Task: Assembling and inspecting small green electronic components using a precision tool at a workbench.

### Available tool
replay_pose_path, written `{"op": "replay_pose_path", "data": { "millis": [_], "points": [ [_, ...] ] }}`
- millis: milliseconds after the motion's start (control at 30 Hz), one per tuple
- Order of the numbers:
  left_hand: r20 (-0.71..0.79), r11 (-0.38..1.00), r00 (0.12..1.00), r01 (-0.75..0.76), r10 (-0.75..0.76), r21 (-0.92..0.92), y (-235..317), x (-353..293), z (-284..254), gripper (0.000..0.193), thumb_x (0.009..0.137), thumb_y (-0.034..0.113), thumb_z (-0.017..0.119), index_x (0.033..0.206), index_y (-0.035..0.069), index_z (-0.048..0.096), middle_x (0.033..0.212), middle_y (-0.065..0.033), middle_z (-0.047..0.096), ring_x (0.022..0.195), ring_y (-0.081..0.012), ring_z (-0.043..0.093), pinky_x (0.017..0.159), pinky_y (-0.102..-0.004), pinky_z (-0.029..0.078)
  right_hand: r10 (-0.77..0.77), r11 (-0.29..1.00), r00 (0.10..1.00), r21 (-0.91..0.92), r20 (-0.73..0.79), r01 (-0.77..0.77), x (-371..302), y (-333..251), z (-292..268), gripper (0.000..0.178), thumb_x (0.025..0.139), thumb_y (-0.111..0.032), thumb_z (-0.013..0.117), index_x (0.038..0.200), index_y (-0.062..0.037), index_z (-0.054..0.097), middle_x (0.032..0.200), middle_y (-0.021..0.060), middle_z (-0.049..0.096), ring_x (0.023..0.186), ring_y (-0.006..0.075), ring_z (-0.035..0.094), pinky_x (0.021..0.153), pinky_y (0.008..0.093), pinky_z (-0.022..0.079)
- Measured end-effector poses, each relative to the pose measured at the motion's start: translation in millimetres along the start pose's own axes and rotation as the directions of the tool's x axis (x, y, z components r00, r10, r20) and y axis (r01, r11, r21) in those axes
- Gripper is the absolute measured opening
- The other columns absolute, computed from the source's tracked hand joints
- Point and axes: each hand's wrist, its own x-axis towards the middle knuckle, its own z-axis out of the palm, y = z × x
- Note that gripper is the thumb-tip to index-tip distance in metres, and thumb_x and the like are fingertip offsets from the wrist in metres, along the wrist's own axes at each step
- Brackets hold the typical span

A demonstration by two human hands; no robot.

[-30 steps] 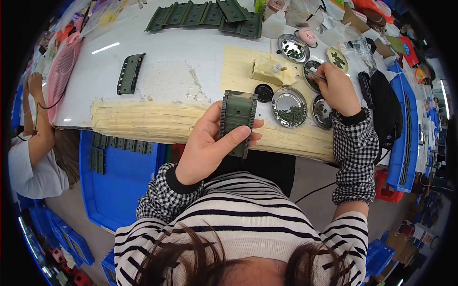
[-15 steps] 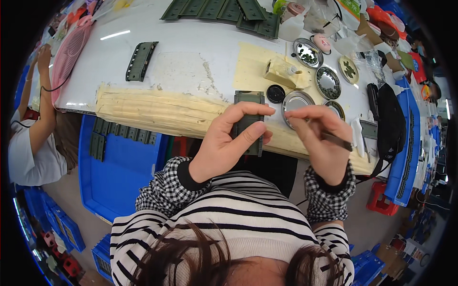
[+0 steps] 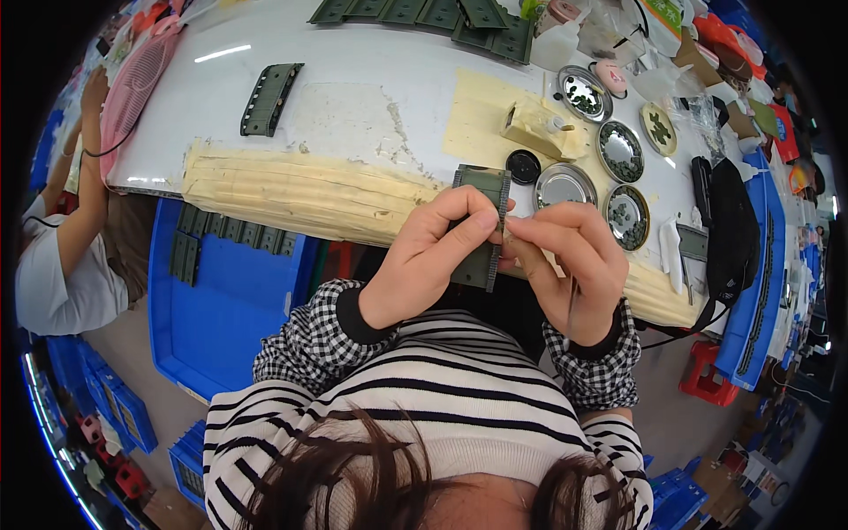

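Observation:
A dark green plastic panel (image 3: 482,180) with ribbed long edges stands out over the padded table edge in front of me. My left hand (image 3: 433,243) grips it, thumb and forefinger closed at its front face and other fingers behind. Against its right edge, my right hand (image 3: 574,252) brings its thumb and forefinger together. Whatever small piece lies between those fingertips is hidden. Slim metal tweezers (image 3: 572,307) are tucked in the right palm, their end sticking out below. Just beyond the hands sit an empty-looking round metal dish (image 3: 565,187) and a black round cap (image 3: 523,166).
Dishes of small green parts (image 3: 621,150) stand at the right, near a cream-coloured block (image 3: 543,131). Another green panel (image 3: 272,99) lies at left; more panels (image 3: 415,12) are at the back. A blue bin (image 3: 208,309) holds panels below. Another person's arm (image 3: 88,132) shows far left.
My right hand has moved left to the panel's edge, turning the tweezers downward. My left thumb and forefinger have closed together on the panel. The whole view has shifted slightly.

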Motion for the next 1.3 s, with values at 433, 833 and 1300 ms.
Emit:
{"op": "replay_pose_path", "data": {
  "millis": [433, 833, 1300],
  "points": [
    [0.0, 0.99, 1.0, -0.027, 0.027, 0.141, 5, -6, 9, 0.043, 0.098, 0.004, 0.041, 0.139, 0.004, 0.027, 0.12, -0.0103, 0.053, 0.1, -0.0117, 0.055, 0.089, -0.0269, 0.048, -0.157, 0.945, 0.988, -0.289, 0.013, 0.154, 12, 11, -16, 0.026, 0.066, 0.002, 0.073, 0.091, -0.0011, 0.065, 0.082, 0.0075, 0.059, 0.062, 0.0194, 0.06, 0.05, 0.0287, 0.046],
    [0.082, 0.831, 0.98, -0.198, 0.183, 0.52, -2, -4, 5, 0.074, 0.093, -0.004, 0.043, 0.151, 0.004, -0.003, 0.128, -0.0154, 0.047, 0.106, -0.0163, 0.054, 0.091, -0.0292, 0.05, -0.117, 0.95, 0.993, -0.292, 0.003, 0.113, 14, 26, -14, 0.026, 0.069, 0.004, 0.072, 0.092, -0.003, 0.063, 0.083, 0.0075, 0.059, 0.064, 0.021, 0.06, 0.051, 0.0296, 0.048],
    [0.07, 0.779, 0.969, -0.233, 0.238, 0.583, 0, -5, 9, 0.074, 0.089, -0.002, 0.05, 0.151, 0.001, 0.008, 0.118, -0.0207, 0.054, 0.096, -0.0265, 0.058, 0.089, -0.0302, 0.044, -0.128, 0.92, 0.988, -0.362, 0.082, 0.149, 16, 22, -20, 0.026, 0.067, 0.002, 0.068, 0.092, -0.003, 0.063, 0.082, 0.0074, 0.058, 0.064, 0.0225, 0.06, 0.054, 0.0312, 0.049]
  ]
}}
